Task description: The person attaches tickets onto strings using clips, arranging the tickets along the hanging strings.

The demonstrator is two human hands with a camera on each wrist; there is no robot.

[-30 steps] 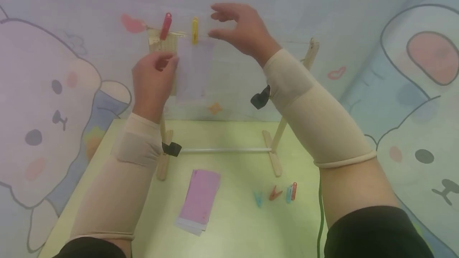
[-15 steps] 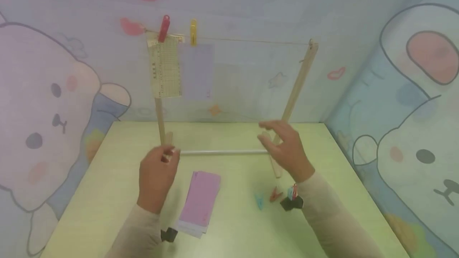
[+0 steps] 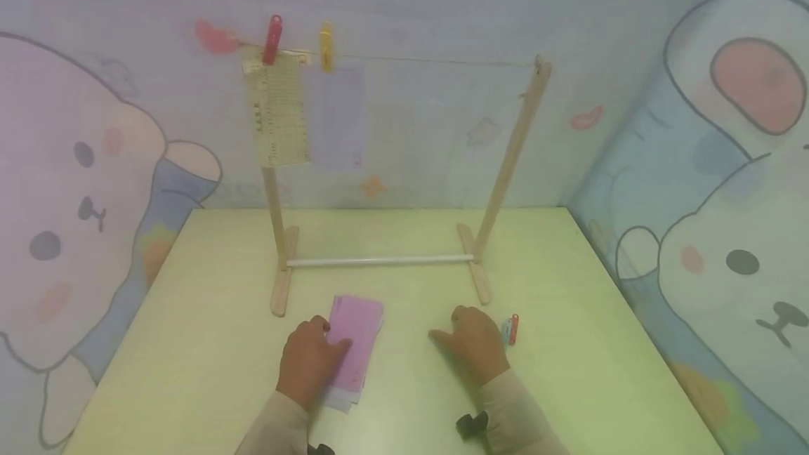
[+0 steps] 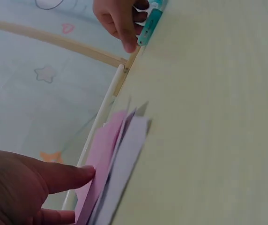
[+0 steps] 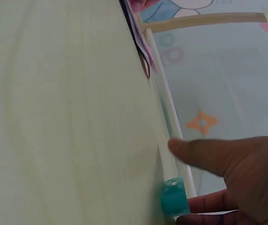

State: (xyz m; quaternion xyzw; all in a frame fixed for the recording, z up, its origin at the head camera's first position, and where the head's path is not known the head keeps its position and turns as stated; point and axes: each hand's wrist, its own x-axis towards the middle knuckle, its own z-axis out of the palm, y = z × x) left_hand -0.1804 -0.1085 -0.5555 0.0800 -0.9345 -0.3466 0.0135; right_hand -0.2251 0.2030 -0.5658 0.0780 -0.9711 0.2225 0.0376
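Note:
A stack of pink and white paper slips (image 3: 357,343) lies on the table in the head view. My left hand (image 3: 310,364) is at its left edge, with the thumb over the top pink slip; in the left wrist view the thumb tip meets the pink paper (image 4: 101,150). My right hand (image 3: 470,343) is low over the table to the right, thumb spread from the fingers. In the right wrist view its fingers reach a teal clothespin (image 5: 174,197); a firm hold does not show. The hand hides part of the clothespins in the head view.
A wooden stand with a string (image 3: 436,60) rises behind. A red clothespin (image 3: 272,41) holds a yellowish printed sheet (image 3: 281,114) on it, and a yellow clothespin (image 3: 326,46) a pale purple slip (image 3: 338,118). Red and blue clothespins (image 3: 512,329) lie right of my right hand.
Both hands have come down from the string to the table. The left moved to the paper stack, the right over the loose clothespins. The hanging sheets stay on the string.

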